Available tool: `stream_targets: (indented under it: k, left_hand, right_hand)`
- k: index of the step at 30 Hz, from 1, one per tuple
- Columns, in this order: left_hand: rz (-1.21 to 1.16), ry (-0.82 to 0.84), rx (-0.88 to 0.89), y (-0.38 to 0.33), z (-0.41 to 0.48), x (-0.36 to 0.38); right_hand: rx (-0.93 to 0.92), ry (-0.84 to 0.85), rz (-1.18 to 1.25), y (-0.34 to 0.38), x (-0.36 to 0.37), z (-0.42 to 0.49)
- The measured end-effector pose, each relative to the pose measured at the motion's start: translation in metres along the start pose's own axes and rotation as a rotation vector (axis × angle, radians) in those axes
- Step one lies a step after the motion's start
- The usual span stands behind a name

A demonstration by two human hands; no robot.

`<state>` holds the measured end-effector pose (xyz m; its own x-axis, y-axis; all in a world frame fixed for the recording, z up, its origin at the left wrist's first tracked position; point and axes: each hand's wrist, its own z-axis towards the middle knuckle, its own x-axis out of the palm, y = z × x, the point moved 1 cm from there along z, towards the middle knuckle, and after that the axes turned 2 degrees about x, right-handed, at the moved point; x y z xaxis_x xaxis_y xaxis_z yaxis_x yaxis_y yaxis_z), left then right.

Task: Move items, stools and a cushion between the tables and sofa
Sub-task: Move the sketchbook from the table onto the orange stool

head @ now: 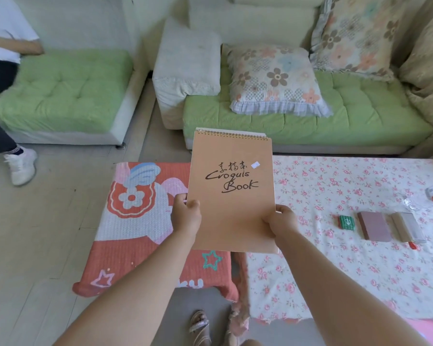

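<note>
**Left hand and right hand clamped on a sketchbook**

Each hand curls round one side edge, low down, holding the sketchbook in the air between them. Below the left hand lies the red counter. Below and right of the right hand is the floral counter, with small boxes. Beyond the hands are a sofa and a cushion.

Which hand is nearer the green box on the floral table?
Right. The right hand grips the sketchbook edge facing the green box; the left hand grips the opposite, farther edge.
</note>
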<state>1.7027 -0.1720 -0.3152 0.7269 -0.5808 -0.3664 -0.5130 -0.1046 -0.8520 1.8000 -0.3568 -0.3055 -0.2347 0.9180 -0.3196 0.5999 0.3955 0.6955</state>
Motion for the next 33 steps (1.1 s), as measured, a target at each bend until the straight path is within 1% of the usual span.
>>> stream_targets:
  k: [8, 11, 18, 21, 25, 29, 33]
  left_hand:
    - [0.005, -0.107, -0.029, 0.013, 0.018, -0.040]
    - [0.014, -0.110, -0.053, 0.019, 0.031, -0.059]
    - [-0.017, -0.024, -0.080, 0.042, 0.076, -0.101]
    - [0.065, 0.062, -0.100, 0.059, 0.103, -0.127]
    - [0.161, 0.157, -0.129, 0.077, 0.138, -0.152]
    - [0.193, 0.205, -0.188, 0.104, 0.158, -0.156]
    - [0.178, 0.209, -0.206, 0.131, 0.166, -0.146]
  right_hand:
    - [-0.021, 0.089, -0.042, 0.011, 0.047, -0.005]
    - [-0.016, 0.112, -0.033, 0.014, 0.069, -0.010]
    - [-0.023, 0.097, -0.055, 0.016, 0.130, -0.017]
    - [0.033, 0.079, -0.025, 0.003, 0.162, -0.025]
    - [0.076, 0.046, -0.049, -0.011, 0.200, -0.025]
    - [0.122, 0.042, -0.129, -0.027, 0.223, -0.014]
    - [0.170, 0.046, -0.166, -0.049, 0.234, 0.010]
